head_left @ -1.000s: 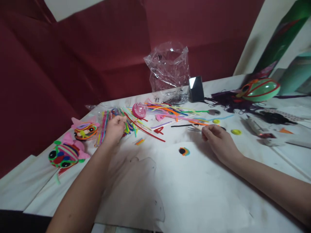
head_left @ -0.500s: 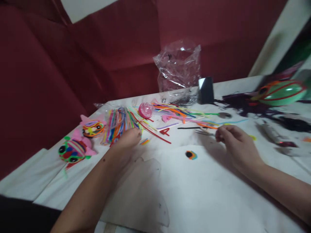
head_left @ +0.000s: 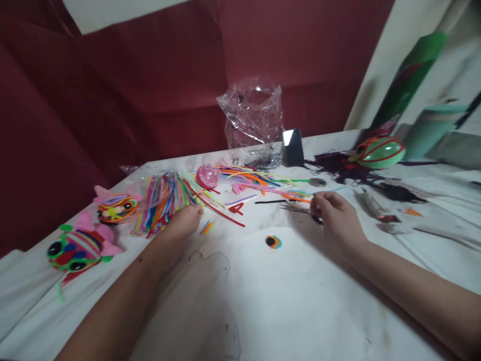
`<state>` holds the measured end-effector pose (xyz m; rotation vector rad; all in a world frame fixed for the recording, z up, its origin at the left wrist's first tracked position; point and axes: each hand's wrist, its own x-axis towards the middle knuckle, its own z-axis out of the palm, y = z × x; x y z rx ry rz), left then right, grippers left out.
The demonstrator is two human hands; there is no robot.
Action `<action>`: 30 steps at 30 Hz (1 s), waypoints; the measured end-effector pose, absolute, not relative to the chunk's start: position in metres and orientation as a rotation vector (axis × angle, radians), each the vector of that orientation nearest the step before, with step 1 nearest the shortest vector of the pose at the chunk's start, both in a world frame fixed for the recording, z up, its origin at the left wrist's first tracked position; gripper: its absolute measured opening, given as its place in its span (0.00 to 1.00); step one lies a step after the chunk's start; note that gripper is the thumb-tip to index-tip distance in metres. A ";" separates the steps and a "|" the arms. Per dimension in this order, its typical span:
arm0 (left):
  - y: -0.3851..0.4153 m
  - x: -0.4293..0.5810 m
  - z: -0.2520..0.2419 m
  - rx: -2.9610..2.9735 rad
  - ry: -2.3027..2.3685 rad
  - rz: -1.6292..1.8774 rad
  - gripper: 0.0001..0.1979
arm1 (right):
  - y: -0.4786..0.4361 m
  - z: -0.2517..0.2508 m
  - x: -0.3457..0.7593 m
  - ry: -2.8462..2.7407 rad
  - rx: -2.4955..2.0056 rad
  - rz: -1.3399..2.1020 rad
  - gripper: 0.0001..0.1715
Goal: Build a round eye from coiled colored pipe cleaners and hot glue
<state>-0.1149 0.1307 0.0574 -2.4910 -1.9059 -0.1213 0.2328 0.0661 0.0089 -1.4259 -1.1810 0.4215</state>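
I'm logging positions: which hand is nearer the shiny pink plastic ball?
Left. The left hand is in front of the pink ball, slightly leftward; the right hand is farther, to its right.

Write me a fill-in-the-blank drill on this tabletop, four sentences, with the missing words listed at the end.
1. The right hand holds a pair of ____.
2. The shiny round object beyond the left hand and beside the bundle of pipe cleaners is ____.
3. At the far left of the table sit ____ big-eyed craft figures.
4. The balloon with red strips over it is ____.

Missing words: scissors; pink; two; green.
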 end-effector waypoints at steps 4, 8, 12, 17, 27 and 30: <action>0.135 -0.117 0.057 -2.575 -1.841 -0.225 0.09 | 0.081 0.026 0.252 -1.175 -1.526 0.372 0.12; 0.136 -0.117 0.056 -2.654 -1.808 -0.255 0.09 | 0.096 0.039 0.262 -1.407 -1.653 0.386 0.08; 0.134 -0.116 0.054 -2.741 -1.825 -0.189 0.09 | 0.111 0.037 0.251 -1.576 -1.737 0.395 0.11; 0.132 -0.117 0.055 -2.770 -1.791 -0.282 0.12 | 0.126 0.035 0.239 -1.606 -1.778 0.459 0.18; 0.120 -0.100 0.068 -2.680 -1.680 -1.081 0.12 | 0.117 0.068 0.261 -1.319 -1.440 0.925 0.15; 0.107 -0.083 0.075 -2.734 -1.770 -1.182 0.13 | 0.104 0.077 0.246 -1.289 -1.281 1.121 0.17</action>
